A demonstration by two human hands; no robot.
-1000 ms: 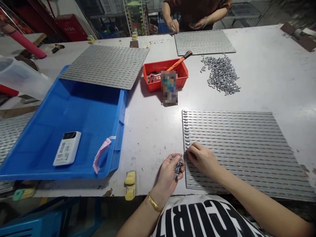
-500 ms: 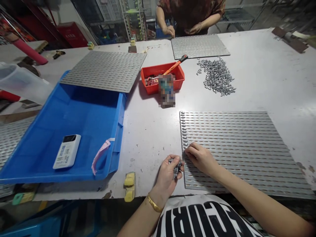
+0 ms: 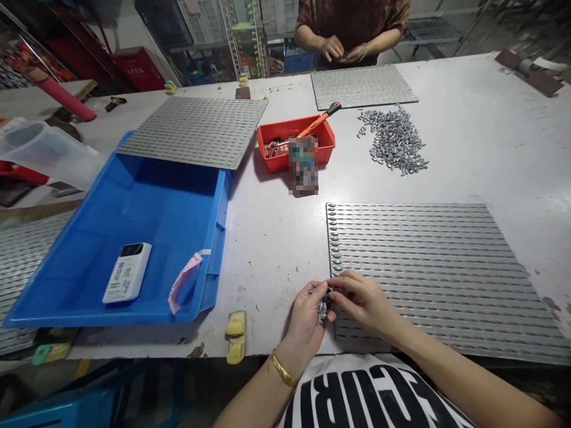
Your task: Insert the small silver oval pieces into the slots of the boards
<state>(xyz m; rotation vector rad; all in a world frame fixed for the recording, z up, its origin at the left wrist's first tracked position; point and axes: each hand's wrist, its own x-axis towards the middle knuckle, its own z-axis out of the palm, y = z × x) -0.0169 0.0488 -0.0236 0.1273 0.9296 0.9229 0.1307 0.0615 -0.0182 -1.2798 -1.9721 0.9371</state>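
Observation:
My left hand (image 3: 307, 315) is curled around several small grey metal pieces (image 3: 322, 310), pointed like seeds, at the left edge of a slotted metal plate (image 3: 428, 267). Fingertips of my right hand (image 3: 359, 297) are pinched together against that handful; whether a piece is between them I cannot make out. Along the plate's left edge runs a column of the same pieces (image 3: 332, 238), lying in its slots. The other visible slots form long rows across the plate. A loose pile of these pieces (image 3: 397, 142) lies beyond the plate.
To the left, a blue bin (image 3: 209, 238) holds a white device (image 3: 127, 273), with another slotted plate (image 3: 196, 131) across its far end. A red tray (image 3: 328, 154) holds an orange-handled tool (image 3: 319, 122). Yellow blocks (image 3: 236, 336) sit near the front edge. A co-worker's hands (image 3: 341, 50) are opposite.
My right hand has moved from the plate's left column toward me, to the pieces in my left hand. The co-worker's hands have come together. The view has shifted slightly.

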